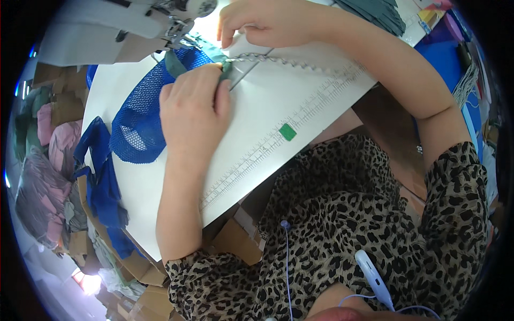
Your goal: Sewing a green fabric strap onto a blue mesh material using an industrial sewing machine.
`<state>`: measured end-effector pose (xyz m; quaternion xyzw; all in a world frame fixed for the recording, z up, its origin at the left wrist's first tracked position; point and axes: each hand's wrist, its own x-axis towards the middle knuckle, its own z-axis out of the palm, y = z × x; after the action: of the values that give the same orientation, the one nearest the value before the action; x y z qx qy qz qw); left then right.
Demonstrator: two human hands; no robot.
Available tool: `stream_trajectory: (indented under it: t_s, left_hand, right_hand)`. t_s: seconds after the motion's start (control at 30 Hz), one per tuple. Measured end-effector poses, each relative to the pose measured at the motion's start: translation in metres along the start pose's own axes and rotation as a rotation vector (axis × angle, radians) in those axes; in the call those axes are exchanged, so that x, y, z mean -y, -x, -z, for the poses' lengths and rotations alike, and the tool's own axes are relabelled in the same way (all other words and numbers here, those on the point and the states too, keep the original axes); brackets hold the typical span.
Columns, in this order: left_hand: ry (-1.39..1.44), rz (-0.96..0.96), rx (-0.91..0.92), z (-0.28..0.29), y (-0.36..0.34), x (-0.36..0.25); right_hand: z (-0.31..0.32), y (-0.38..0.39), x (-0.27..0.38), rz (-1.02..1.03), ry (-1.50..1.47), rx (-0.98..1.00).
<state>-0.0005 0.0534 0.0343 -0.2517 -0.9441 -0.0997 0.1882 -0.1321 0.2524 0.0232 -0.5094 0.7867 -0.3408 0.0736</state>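
Observation:
A blue mesh piece lies under the head of a white sewing machine, with a green fabric strip along its upper edge. My left hand rests over the mesh, its fingers bent and closed on the strip near the presser foot. Farther off, my right hand hovers beside the machine, fingers bent and apart, nothing visible in them. Its fingertips are close to the strip; whether they touch is unclear. A twisted silvery cord runs rightward from the strip's end.
The white table has a printed ruler along its near edge and a green patch. Blue fabric hangs off its left edge. Grey-green pieces lie at the far right. Bagged fabric and cardboard boxes stand left.

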Motion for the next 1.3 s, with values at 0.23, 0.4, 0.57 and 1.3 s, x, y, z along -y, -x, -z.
stream_trajectory:
  t_s: [0.23,0.4,0.57,1.3]
  left_hand:
    - [0.381,0.403,0.149,-0.001,-0.011,0.013]
    - [0.584,0.403,0.112,-0.008,-0.008,0.031]
    - [0.591,0.422,0.083,-0.010,-0.004,0.036]
    - [0.616,0.409,0.072,-0.012,-0.004,0.040]
  right_hand:
    - [0.003,0.007,0.018,-0.160,-0.061,-0.004]
    - [-0.002,0.005,0.003,-0.076,0.000,-0.017]
    - [-0.001,0.003,0.012,0.004,0.139,0.054]
    - [-0.004,0.005,0.024,0.252,0.134,0.032]
